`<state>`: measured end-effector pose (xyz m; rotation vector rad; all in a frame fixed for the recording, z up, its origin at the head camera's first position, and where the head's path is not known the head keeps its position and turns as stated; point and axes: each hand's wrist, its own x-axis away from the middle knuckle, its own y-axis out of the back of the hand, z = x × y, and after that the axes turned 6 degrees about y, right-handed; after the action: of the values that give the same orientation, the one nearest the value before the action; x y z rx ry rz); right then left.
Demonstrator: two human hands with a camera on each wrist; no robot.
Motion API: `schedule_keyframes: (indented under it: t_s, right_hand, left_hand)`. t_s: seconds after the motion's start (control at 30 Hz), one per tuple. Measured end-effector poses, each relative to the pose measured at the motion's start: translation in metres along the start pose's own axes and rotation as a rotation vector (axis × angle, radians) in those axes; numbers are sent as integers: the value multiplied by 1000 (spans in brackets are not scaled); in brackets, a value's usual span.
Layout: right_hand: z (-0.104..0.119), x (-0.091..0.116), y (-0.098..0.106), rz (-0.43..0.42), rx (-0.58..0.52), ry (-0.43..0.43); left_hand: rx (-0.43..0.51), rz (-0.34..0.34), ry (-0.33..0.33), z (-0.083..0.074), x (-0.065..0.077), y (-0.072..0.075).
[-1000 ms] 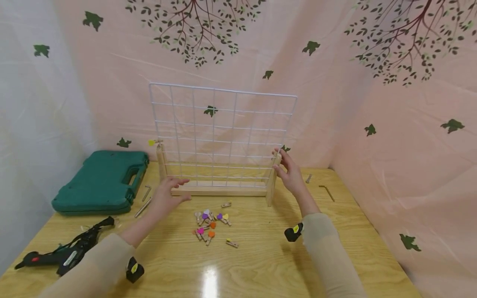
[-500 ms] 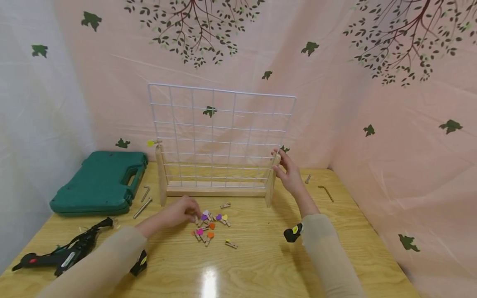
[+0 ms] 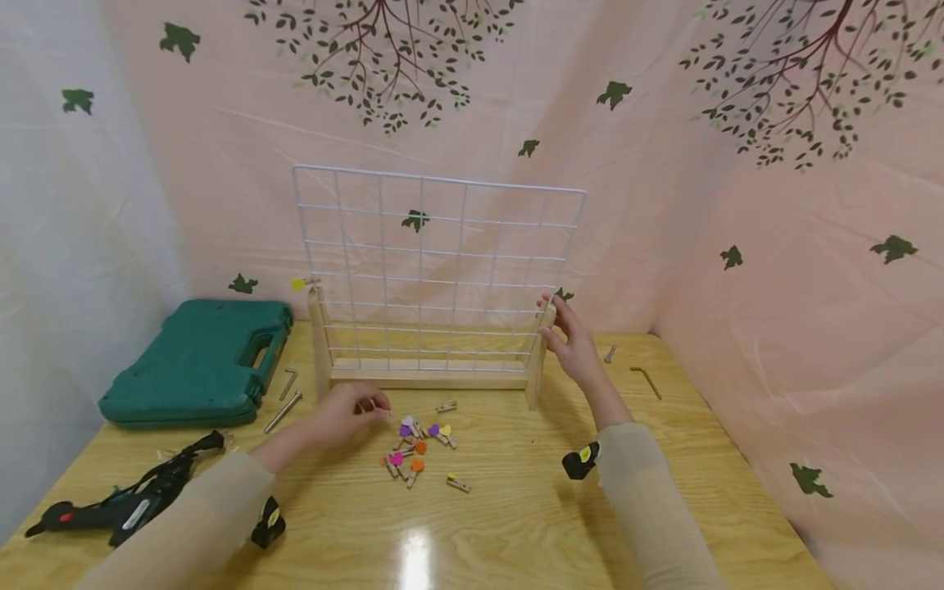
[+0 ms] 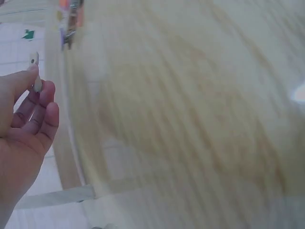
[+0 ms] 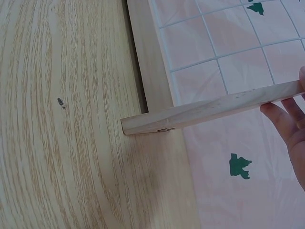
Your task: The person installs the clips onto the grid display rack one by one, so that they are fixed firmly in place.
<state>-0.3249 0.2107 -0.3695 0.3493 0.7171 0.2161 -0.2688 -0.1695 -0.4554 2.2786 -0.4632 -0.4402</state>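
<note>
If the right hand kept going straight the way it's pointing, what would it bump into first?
The wooden post, because the right hand's fingers are curled round it. After that, probably the white wire grid, though it's hard to tell exactly how they line up in depth.

A white wire grid (image 3: 421, 250) stands upright in a pale wooden stand (image 3: 435, 379), with a yellow-tipped clothespin (image 3: 302, 283) atop the nine o'clock post. Toward six o'clock lies a cluster of small heart-decorated clothespins (image 3: 420, 448); around it, one stray clothespin (image 3: 447, 406) lies at one o'clock, a second stray (image 3: 458, 483) at four, and a pinched clothespin (image 4: 34, 58) is held near ten.
</note>
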Motion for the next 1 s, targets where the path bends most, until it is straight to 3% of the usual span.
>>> schedule_keyframes:
  t_s: [0.07, 0.2, 0.6, 0.73, 0.87, 1.0]
  right_hand:
    - [1, -1, 0, 0, 1, 5]
    - [1, -2, 0, 0, 2, 10]
    - [1, -1, -1, -5, 15, 7]
    - [1, 0, -1, -5, 24, 1]
    - [1, 1, -1, -5, 31, -8]
    - [1, 0, -1, -2, 21, 0]
  left_hand:
    - [26, 12, 68, -5, 1, 7]
    - [88, -5, 109, -13, 3, 22]
    - [160, -382, 210, -43, 10, 92]
    - [248, -530, 140, -52, 10, 110]
    - [325, -732, 33, -64, 6, 126]
    - [428, -876, 52, -67, -1, 142]
